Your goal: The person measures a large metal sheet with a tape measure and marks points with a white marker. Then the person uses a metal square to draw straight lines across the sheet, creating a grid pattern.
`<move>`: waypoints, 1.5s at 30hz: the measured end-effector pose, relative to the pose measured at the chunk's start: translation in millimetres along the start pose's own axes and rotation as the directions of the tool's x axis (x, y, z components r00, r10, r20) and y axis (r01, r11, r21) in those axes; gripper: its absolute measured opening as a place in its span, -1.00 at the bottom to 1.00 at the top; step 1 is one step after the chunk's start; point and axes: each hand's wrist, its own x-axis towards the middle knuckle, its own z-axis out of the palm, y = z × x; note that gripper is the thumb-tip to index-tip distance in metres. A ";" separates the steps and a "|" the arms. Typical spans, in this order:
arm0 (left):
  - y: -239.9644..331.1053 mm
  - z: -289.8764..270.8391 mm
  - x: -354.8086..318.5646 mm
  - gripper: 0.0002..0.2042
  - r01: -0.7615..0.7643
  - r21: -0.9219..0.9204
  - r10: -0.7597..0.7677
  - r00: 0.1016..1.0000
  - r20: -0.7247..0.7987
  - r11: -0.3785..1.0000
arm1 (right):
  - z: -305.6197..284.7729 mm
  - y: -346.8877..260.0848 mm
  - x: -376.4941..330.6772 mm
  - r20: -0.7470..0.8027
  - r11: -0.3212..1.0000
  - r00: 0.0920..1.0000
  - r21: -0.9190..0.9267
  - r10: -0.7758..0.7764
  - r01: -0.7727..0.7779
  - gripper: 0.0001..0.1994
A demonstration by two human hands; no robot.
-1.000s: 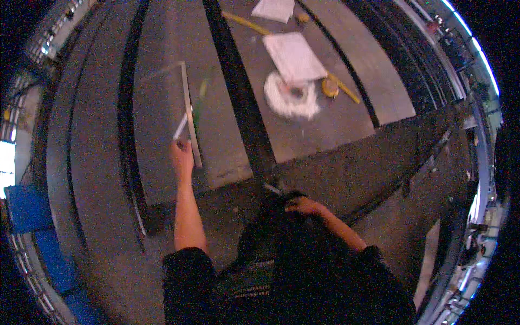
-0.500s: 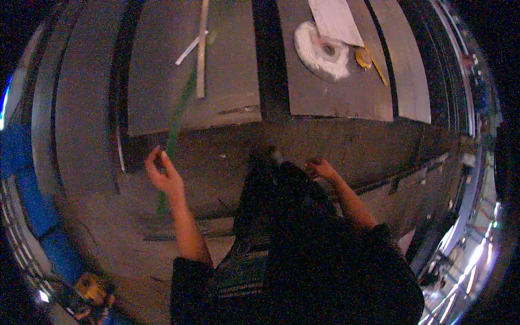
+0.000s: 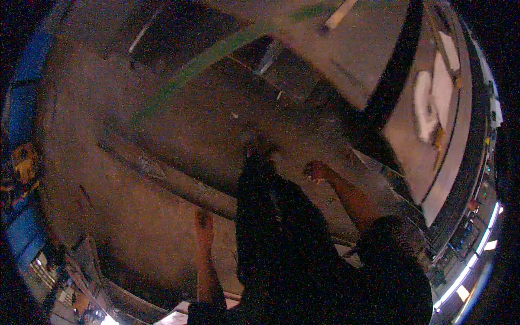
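Observation:
My left hand point(image 3: 203, 218) hangs low beside my body, dim and blurred. Its fingers cannot be made out. In front of my right hip my right hand point(image 3: 315, 170) is closed with curled fingers. A small pale spot shows at its fingertips, too unclear to name. Both hands are above the bare floor point(image 3: 179, 135), apart from the things lying at the upper right. There a white ring-shaped roll point(image 3: 423, 105) lies next to a white sheet point(image 3: 443, 89) and a yellow tape measure point(image 3: 439, 139).
A green stripe point(image 3: 216, 51) curves across the floor ahead. A pale narrow strip point(image 3: 341, 14) lies on a grey panel point(image 3: 374, 49) at the upper right, with dark gaps beside it. Blue panels point(image 3: 27, 81) and a yellow object point(image 3: 23, 162) stand at the far left.
My view has turned left, so the panels, roll and sheet have swung to the right. My left hand has dropped back toward my side. My right hand stays in front of me.

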 end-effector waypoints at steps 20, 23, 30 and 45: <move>-243.1 332.1 -220.8 -0.62 0.599 0.277 -0.639 0.765 0.078 0.751 | -263.0 239.7 276.6 -0.258 0.938 0.902 -0.095 -0.346 0.333 -0.70; -239.4 386.1 -259.7 -0.62 0.584 0.287 -0.619 0.784 0.042 0.760 | -297.6 298.4 252.5 -0.279 0.930 0.888 -0.081 -0.366 0.358 -0.70; -193.5 518.1 -407.6 -0.61 0.489 0.295 -0.516 0.857 0.016 0.821 | -342.8 544.7 86.3 -0.279 0.944 0.913 0.059 -0.298 0.326 -0.71; 276.7 499.1 -785.7 -0.57 0.011 0.280 0.002 0.999 -0.047 0.960 | -301.2 731.7 -534.9 -0.192 0.855 0.934 0.380 -0.300 0.353 -0.72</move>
